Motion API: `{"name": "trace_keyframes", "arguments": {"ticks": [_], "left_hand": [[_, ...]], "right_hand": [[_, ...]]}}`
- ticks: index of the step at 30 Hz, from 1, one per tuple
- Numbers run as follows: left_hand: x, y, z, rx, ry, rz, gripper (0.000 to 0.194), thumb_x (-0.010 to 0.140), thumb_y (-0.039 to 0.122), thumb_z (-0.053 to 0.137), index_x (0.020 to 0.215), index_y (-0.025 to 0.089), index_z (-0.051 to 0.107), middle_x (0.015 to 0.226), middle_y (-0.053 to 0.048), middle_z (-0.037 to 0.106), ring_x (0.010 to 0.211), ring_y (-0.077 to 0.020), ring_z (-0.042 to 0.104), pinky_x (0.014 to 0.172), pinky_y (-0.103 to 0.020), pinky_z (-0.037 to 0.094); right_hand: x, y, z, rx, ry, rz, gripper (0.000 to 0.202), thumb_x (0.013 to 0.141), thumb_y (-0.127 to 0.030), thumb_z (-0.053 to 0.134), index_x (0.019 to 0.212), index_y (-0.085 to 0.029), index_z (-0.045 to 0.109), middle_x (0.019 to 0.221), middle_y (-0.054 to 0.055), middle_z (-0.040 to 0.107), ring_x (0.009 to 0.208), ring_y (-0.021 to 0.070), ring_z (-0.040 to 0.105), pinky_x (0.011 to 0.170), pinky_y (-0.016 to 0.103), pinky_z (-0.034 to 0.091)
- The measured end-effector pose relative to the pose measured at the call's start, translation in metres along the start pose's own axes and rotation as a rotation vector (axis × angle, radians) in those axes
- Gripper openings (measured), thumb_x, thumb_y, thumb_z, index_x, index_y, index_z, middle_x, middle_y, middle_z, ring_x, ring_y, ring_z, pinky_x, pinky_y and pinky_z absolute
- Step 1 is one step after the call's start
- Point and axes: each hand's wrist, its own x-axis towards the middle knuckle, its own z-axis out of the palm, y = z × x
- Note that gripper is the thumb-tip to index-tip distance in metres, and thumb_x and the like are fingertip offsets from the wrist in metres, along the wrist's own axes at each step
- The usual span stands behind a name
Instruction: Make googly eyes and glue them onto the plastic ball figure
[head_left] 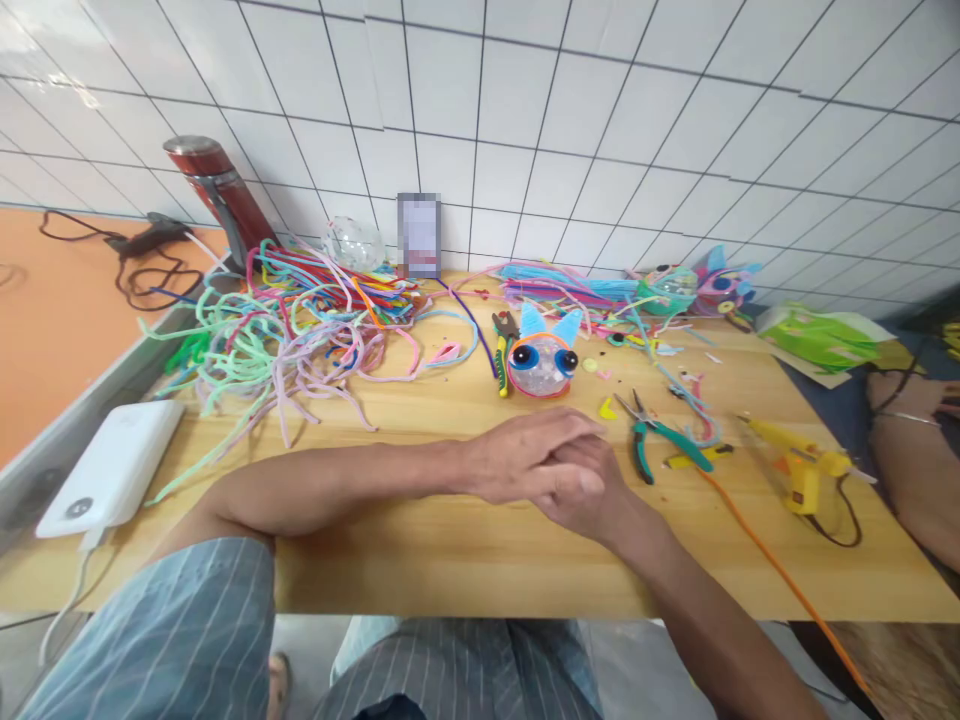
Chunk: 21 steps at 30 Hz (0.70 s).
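Folded together over the front middle of the wooden table, my left hand overlaps my right hand. Both are closed, and no object shows in them; some fingers are hidden by the overlap. Just beyond them sits a clear ball decoration with big googly eyes and blue pipe-cleaner ears. Yellow-and-green pliers lie against its left side. To the right of my hands are green-handled long-nose pliers, with jaws apart, and a small yellow piece.
Tangled pipe cleaners cover the left back. A red thermos and phone stand by the tiled wall. A white power bank lies left. Right are a yellow glue gun, an orange cord and another person's arm.
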Motion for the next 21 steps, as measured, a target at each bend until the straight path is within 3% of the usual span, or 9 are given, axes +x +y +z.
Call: {"name": "trace_keyframes", "arguments": {"ticks": [2, 4, 6, 8, 11, 14, 17, 19, 21], "left_hand": [[-0.001, -0.002, -0.001, -0.119, -0.093, -0.244, 0.051, 0.106, 0.061, 0.039, 0.095, 0.019, 0.065, 0.095, -0.01, 0.074, 0.089, -0.0226, 0.071, 0.08, -0.034, 0.058], [-0.005, -0.008, -0.005, -0.141, -0.145, -0.404, 0.063, 0.106, 0.065, 0.035, 0.064, 0.019, 0.05, 0.061, -0.001, 0.054, 0.06, -0.014, 0.054, 0.059, -0.029, 0.045], [-0.011, -0.016, -0.011, -0.075, -0.092, -0.482, 0.068, 0.099, 0.071, 0.047, 0.055, 0.019, 0.041, 0.052, 0.003, 0.039, 0.05, -0.0088, 0.035, 0.051, -0.028, 0.03], [-0.019, -0.024, -0.019, -0.005, 0.02, -0.565, 0.071, 0.095, 0.075, 0.051, 0.053, 0.018, 0.04, 0.05, 0.004, 0.031, 0.05, -0.007, 0.027, 0.05, -0.028, 0.022], [-0.033, -0.038, -0.041, 0.046, 0.269, -0.606, 0.069, 0.093, 0.078, 0.055, 0.06, 0.018, 0.055, 0.051, 0.004, 0.038, 0.05, -0.0068, 0.03, 0.051, -0.027, 0.023], [-0.046, -0.057, -0.072, 0.073, 0.444, -0.616, 0.075, 0.096, 0.086, 0.033, 0.066, 0.022, 0.057, 0.047, 0.003, 0.035, 0.049, -0.0098, 0.033, 0.052, -0.031, 0.031], [-0.051, -0.073, -0.092, 0.011, 0.654, -0.637, 0.076, 0.096, 0.088, 0.03, 0.095, 0.022, 0.068, 0.063, -0.001, 0.058, 0.058, -0.0134, 0.053, 0.061, -0.037, 0.047], [-0.047, -0.075, -0.088, -0.064, 0.627, -0.69, 0.077, 0.095, 0.088, 0.032, 0.113, 0.022, 0.067, 0.084, -0.005, 0.072, 0.065, -0.0153, 0.062, 0.067, -0.041, 0.053], [-0.039, -0.066, -0.066, -0.24, 0.481, -0.749, 0.072, 0.093, 0.087, 0.045, 0.118, 0.022, 0.066, 0.099, -0.006, 0.077, 0.063, -0.015, 0.064, 0.06, -0.038, 0.054]], "right_hand": [[-0.006, -0.02, -0.012, -0.102, -0.053, -0.185, 0.013, 0.096, -0.027, 0.066, 0.09, -0.024, 0.077, 0.086, 0.008, 0.079, 0.088, 0.0261, 0.076, 0.085, 0.042, 0.062], [-0.016, -0.037, -0.032, -0.112, -0.13, -0.264, 0.011, 0.098, -0.028, 0.067, 0.095, -0.02, 0.075, 0.09, 0.008, 0.079, 0.088, 0.0254, 0.076, 0.083, 0.042, 0.062], [-0.03, -0.044, -0.058, -0.049, -0.158, -0.244, 0.012, 0.099, -0.031, 0.069, 0.103, -0.021, 0.074, 0.092, 0.006, 0.08, 0.089, 0.0241, 0.076, 0.085, 0.041, 0.062], [-0.048, -0.038, -0.083, 0.017, -0.139, -0.194, 0.014, 0.101, -0.034, 0.067, 0.11, -0.025, 0.072, 0.095, 0.005, 0.081, 0.088, 0.0223, 0.077, 0.083, 0.038, 0.062], [-0.076, -0.009, -0.113, 0.042, -0.025, -0.054, 0.014, 0.101, -0.04, 0.065, 0.111, -0.033, 0.072, 0.098, 0.001, 0.082, 0.085, 0.0216, 0.079, 0.073, 0.035, 0.063], [-0.096, 0.024, -0.125, 0.001, 0.108, 0.071, 0.013, 0.099, -0.042, 0.067, 0.108, -0.037, 0.074, 0.096, -0.001, 0.083, 0.077, 0.0232, 0.079, 0.067, 0.037, 0.063], [-0.102, 0.038, -0.122, 0.032, 0.166, 0.157, 0.013, 0.097, -0.045, 0.068, 0.103, -0.037, 0.076, 0.088, -0.001, 0.082, 0.071, 0.0239, 0.077, 0.064, 0.038, 0.062], [-0.098, 0.038, -0.114, 0.078, 0.161, 0.199, 0.015, 0.096, -0.046, 0.069, 0.101, -0.034, 0.076, 0.085, 0.0, 0.08, 0.07, 0.023, 0.076, 0.065, 0.037, 0.061], [-0.091, 0.035, -0.104, 0.137, 0.129, 0.229, 0.019, 0.095, -0.046, 0.068, 0.103, -0.031, 0.076, 0.088, 0.001, 0.08, 0.073, 0.022, 0.075, 0.067, 0.037, 0.061]]}}
